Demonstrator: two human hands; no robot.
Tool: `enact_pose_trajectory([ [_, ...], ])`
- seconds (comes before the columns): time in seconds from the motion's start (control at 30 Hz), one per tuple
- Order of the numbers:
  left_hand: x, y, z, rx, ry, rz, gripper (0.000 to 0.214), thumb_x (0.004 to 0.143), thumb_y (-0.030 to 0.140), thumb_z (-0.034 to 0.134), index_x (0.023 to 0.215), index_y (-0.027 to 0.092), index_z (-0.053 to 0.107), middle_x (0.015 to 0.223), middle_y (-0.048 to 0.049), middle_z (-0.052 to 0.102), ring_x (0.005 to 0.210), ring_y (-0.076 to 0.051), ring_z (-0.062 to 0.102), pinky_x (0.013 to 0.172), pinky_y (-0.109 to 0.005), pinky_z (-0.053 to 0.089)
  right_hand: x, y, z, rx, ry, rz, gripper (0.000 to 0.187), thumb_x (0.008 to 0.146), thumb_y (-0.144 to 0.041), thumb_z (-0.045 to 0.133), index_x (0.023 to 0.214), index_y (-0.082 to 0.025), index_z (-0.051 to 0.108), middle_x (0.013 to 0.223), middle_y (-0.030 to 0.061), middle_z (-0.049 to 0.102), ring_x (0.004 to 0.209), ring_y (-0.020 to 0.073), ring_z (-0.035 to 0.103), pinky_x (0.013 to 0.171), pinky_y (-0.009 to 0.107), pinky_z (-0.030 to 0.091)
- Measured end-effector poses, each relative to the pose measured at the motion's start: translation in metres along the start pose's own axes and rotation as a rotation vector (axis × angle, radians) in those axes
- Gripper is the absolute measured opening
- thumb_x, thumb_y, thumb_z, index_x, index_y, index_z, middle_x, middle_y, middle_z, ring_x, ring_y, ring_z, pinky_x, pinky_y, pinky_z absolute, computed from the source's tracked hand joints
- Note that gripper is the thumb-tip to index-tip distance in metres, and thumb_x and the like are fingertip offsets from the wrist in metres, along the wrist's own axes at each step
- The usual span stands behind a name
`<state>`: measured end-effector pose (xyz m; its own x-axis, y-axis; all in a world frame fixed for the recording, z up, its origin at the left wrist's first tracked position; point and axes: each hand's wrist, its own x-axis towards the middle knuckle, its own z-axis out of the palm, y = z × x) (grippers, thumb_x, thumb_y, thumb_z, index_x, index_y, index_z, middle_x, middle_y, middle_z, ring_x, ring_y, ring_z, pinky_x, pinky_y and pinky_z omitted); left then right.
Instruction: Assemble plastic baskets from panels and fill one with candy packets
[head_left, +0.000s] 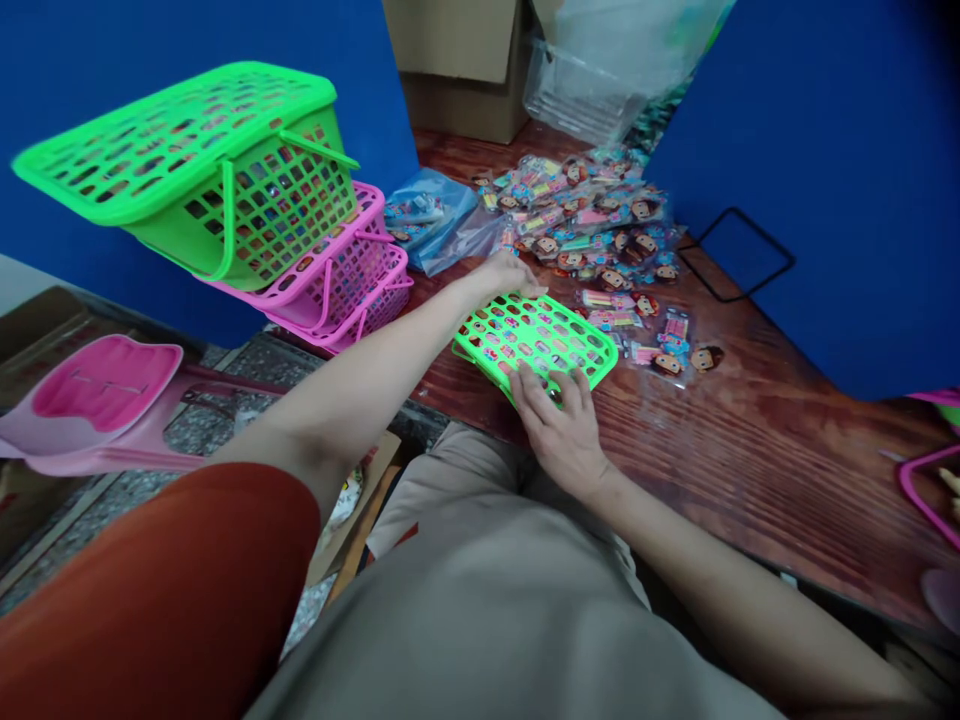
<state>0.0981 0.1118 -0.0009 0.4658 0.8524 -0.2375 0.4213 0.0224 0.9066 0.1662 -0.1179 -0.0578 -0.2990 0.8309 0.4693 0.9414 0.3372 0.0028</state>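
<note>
A bright green plastic basket [541, 336] with a perforated lid sits near the front edge of the wooden table; colourful pieces show through the holes. My left hand [508, 276] is at its far left edge, fingers bent over the rim and partly hidden. On the near side of the lid, my right hand [559, 425] rests with its fingers apart and touching the top; its thumb is out of sight. Just beyond the basket lies a spread pile of small clear packets [592, 215] with cartoon-face cards in them.
To the left, a larger green basket [247, 200] stands on stacked pink baskets [352, 270]. A blue plastic bag [435, 215] lies beside them. Blue panels [825, 180] flank the table [705, 450]. A cardboard box [461, 70] is behind, a pink stool [105, 400] at lower left.
</note>
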Motion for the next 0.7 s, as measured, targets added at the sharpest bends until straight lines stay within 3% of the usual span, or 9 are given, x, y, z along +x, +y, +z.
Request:
enact_pose_trajectory([
  [0.1,0.003,-0.001,0.000,0.023,-0.007,0.027,0.030,0.052,0.027,0.090,0.051,0.016,0.062,0.048,0.0017,0.055,0.063,-0.014,0.052,0.070,-0.030,0.045,0.002,-0.003,-0.001,0.029,-0.006,-0.006,0.059,0.094,-0.010,0.039,0.151,-0.017,0.030,0.142,0.0139,0.051,0.124,0.0358,0.045,0.105,0.065,0.034],
  [0.23,0.007,-0.004,0.001,0.041,0.003,0.038,0.030,0.054,0.025,0.089,0.050,0.017,0.060,0.048,0.0021,0.055,0.061,-0.014,0.052,0.069,-0.030,0.047,0.005,-0.006,-0.001,-0.023,-0.054,-0.050,0.057,0.094,-0.010,0.037,0.150,-0.008,0.031,0.139,0.0208,0.051,0.123,0.0382,0.046,0.102,0.064,0.038],
  [0.4,0.014,-0.008,0.002,0.046,0.022,0.027,0.024,0.057,0.021,0.086,0.055,0.014,0.063,0.052,-0.0007,0.059,0.063,-0.014,0.055,0.070,-0.031,0.047,0.011,-0.010,-0.001,-0.036,-0.104,-0.021,0.058,0.094,-0.014,0.038,0.151,-0.008,0.029,0.136,0.0221,0.052,0.119,0.0385,0.049,0.099,0.067,0.039],
  [0.57,0.024,-0.017,0.004,0.025,0.038,0.020,0.024,0.051,0.018,0.087,0.055,0.014,0.064,0.054,-0.0009,0.060,0.065,-0.015,0.056,0.071,-0.031,0.048,0.026,-0.019,-0.003,-0.109,-0.062,-0.025,0.049,0.096,-0.023,0.041,0.138,0.000,0.047,0.125,0.0236,0.057,0.112,0.0370,0.051,0.098,0.059,0.043],
  [0.7,0.031,-0.025,0.004,-0.052,0.059,0.023,0.026,0.047,0.017,0.087,0.051,0.017,0.062,0.056,-0.0004,0.061,0.071,-0.018,0.059,0.075,-0.031,0.049,0.034,-0.027,0.004,-0.111,0.030,0.000,0.038,0.097,-0.022,0.041,0.127,-0.004,0.056,0.116,0.0212,0.061,0.101,0.0308,0.055,0.094,0.054,0.047],
])
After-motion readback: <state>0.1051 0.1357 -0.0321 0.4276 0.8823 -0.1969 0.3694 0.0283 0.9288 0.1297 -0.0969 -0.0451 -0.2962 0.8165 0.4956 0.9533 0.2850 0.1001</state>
